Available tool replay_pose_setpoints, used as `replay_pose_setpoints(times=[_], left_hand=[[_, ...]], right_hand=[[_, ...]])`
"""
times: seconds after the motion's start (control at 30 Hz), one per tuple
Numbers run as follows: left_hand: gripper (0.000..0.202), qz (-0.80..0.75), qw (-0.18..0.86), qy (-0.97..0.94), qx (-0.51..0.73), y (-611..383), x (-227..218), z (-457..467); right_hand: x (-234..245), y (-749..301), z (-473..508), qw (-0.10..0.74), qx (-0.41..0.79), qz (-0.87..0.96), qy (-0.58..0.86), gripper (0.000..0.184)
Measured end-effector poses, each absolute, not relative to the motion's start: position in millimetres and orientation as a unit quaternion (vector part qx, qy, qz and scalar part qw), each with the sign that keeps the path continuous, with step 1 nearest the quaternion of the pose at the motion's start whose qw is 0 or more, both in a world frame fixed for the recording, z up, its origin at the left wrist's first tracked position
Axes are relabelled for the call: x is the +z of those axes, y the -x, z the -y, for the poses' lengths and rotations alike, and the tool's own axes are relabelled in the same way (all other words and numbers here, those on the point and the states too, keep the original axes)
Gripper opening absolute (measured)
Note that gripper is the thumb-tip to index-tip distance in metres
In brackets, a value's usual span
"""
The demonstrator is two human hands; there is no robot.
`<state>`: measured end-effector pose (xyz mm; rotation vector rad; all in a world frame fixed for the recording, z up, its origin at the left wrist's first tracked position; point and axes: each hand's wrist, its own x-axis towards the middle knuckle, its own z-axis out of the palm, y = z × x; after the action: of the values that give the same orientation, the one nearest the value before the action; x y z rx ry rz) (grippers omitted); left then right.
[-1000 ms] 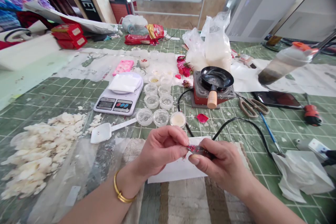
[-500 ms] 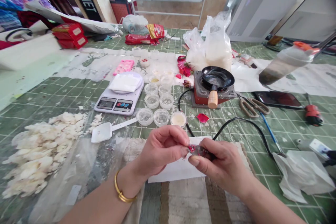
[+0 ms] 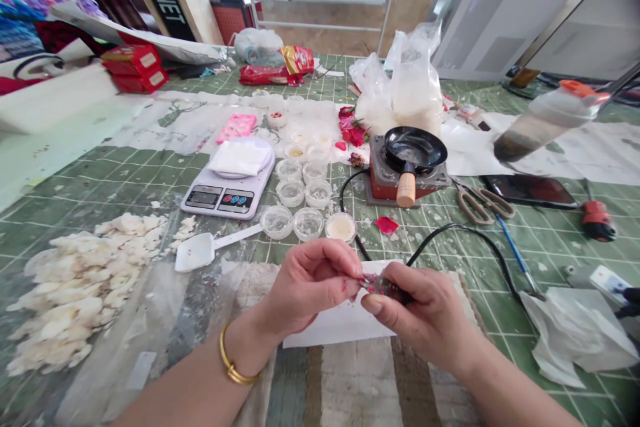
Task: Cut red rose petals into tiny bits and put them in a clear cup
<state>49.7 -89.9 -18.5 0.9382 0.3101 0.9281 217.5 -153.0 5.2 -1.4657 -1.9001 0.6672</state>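
Above a white paper sheet [image 3: 330, 327], my two hands meet at the fingertips. My right hand [image 3: 425, 310] is closed around a small, dark, partly see-through object [image 3: 387, 288] speckled with red; its kind is unclear. Thumb and fingers of my left hand [image 3: 313, 287] pinch at the object's left end, where small red scraps [image 3: 367, 281] show. Red flecks stick to the left thumb. Just beyond the hands stand a small round dish of cream-coloured stuff [image 3: 341, 227] and a loose red petal [image 3: 387, 225].
Several clear cups [image 3: 290, 192] stand beside a kitchen scale [image 3: 227, 197]. A white scoop [image 3: 195, 252] lies near a pale flaky heap [image 3: 85, 287]. Further right are a small black pan [image 3: 415, 150] on a hot plate [image 3: 377, 180], scissors [image 3: 477, 203], a phone [image 3: 530, 191] and a black cable [image 3: 455, 227].
The left fingertips and the small object's end have shifted slightly, and the red scraps there look rearranged. Both hands otherwise keep their places, and the table things are as before.
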Motion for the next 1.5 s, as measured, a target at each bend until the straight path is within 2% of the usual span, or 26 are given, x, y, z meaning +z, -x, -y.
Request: replay_pose_setpoints(times=[1.5], left_hand=[[0.011,-0.134,0.797,-0.407,0.427,-49.9,-16.8,89.5]], right_hand=[[4.5,-218.2,152.9,0.316,0.241,0.732,0.553,0.041]])
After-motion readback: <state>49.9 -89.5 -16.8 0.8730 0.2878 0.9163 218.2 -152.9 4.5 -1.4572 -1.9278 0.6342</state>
